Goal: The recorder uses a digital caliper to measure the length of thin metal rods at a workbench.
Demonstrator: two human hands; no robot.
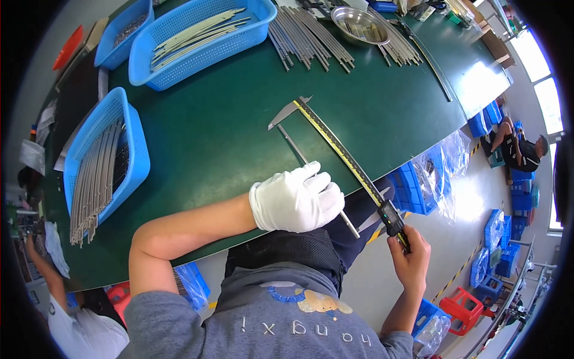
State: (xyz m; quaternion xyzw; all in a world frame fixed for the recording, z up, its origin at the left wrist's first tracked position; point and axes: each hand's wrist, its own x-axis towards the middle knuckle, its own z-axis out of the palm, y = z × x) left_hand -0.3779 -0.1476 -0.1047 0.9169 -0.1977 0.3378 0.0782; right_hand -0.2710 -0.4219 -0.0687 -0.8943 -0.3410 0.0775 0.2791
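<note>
My left hand, in a white glove, grips a thin metal rod that runs from the caliper's jaw back past my fingers. My bare right hand holds the sliding head of a long digital caliper. The caliper's beam lies diagonally over the green table, with its fixed jaw at the far end touching the rod's tip. Rod and beam lie side by side, a little apart.
A blue basket of metal rods sits at my left, and two more blue baskets stand at the back. Loose rods and a steel bowl lie beyond. Another person's arm shows lower left; a person sits far right.
</note>
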